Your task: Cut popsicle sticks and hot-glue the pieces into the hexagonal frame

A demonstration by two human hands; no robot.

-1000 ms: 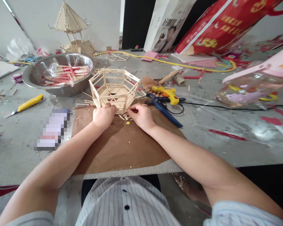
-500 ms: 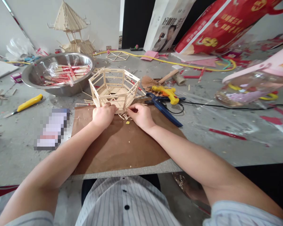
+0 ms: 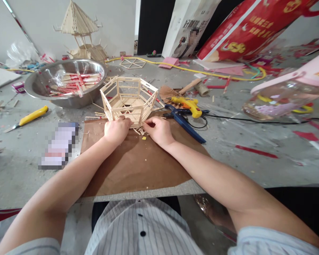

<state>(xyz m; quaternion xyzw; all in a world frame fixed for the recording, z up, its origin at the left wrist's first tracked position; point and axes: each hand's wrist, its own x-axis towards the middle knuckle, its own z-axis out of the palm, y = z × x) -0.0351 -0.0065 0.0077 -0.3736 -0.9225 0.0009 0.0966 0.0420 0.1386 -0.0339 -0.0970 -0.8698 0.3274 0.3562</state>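
With bent fingers, our left hand (image 3: 117, 131) grasps the near side of the hexagonal stick frame (image 3: 136, 103); our right hand (image 3: 160, 131), thumb towards forefinger, is at its front corner; whether gripping, we cannot tell. The frame stands at the far edge of the brown sheet (image 3: 146, 173), near the steel bowl (image 3: 74, 102).

Frame (image 3: 136, 101): top open, entry available from above. Near side obstructed by left hand (image 3: 118, 130) and right hand (image 3: 159, 131). Bowl (image 3: 77, 102) obstructs left; pliers (image 3: 188, 126) and glue gun (image 3: 193, 107) obstruct right. Mat (image 3: 146, 173) passable between forearms (image 3: 202, 165).
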